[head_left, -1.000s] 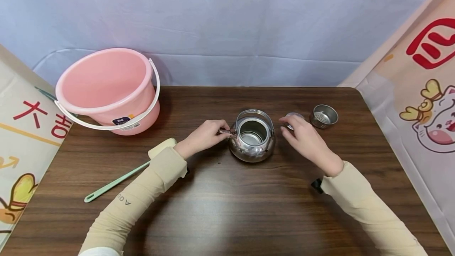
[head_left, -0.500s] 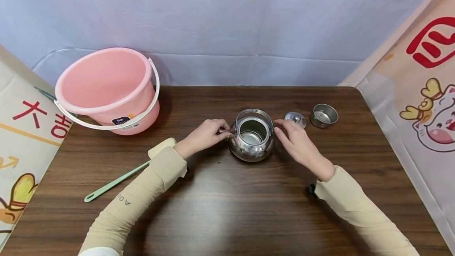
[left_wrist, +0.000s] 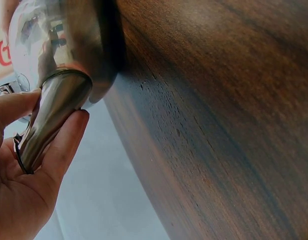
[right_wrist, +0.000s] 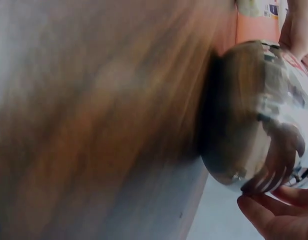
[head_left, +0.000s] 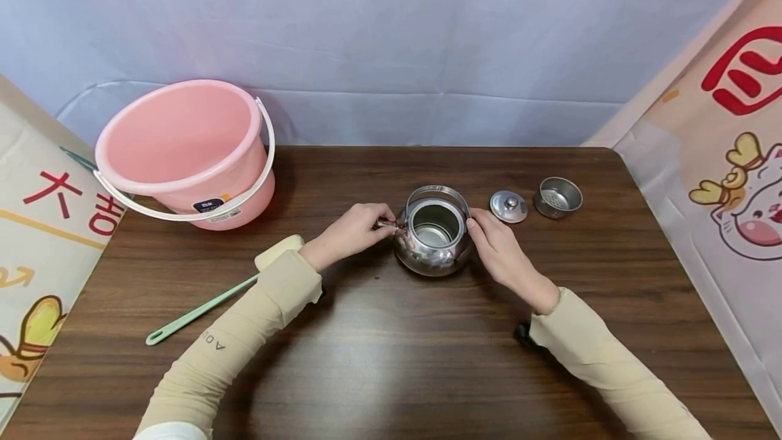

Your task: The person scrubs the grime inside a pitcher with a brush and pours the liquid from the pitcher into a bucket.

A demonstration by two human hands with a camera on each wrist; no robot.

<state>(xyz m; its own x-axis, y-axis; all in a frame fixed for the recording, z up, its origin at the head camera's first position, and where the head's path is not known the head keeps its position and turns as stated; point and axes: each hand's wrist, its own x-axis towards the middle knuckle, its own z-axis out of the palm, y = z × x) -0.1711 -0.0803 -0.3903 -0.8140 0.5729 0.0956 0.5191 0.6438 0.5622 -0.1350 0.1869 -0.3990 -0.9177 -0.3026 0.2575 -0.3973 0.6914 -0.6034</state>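
Note:
A shiny steel kettle (head_left: pixel 432 263) stands upright on the table, its top uncovered and its bail handle (head_left: pixel 436 189) raised. My left hand (head_left: pixel 354 233) grips the kettle's spout (left_wrist: pixel 56 112), thumb on one side and fingers on the other in the left wrist view. On the opposite side, my right hand (head_left: pixel 501 251) rests its fingertips against the kettle's wall, fingers fairly straight. In the right wrist view those fingers (right_wrist: pixel 256 212) meet the polished side low down. Just beyond the right hand lies the round steel lid (head_left: pixel 508 208), knob up.
Beside the lid stands a steel strainer cup (head_left: pixel 559 197) with a perforated bottom. A pink bucket (head_left: pixel 247 170) with a white handle is at the back left. In front of it lies a green-handled tool (head_left: pixel 201 309) with a cream head, partly under the left forearm. Cloth (head_left: pixel 366 32) hangs behind the table.
My right hand has moved left from over the lid to the kettle's side, leaving the lid in full view. My left hand has kept its grip on the spout.

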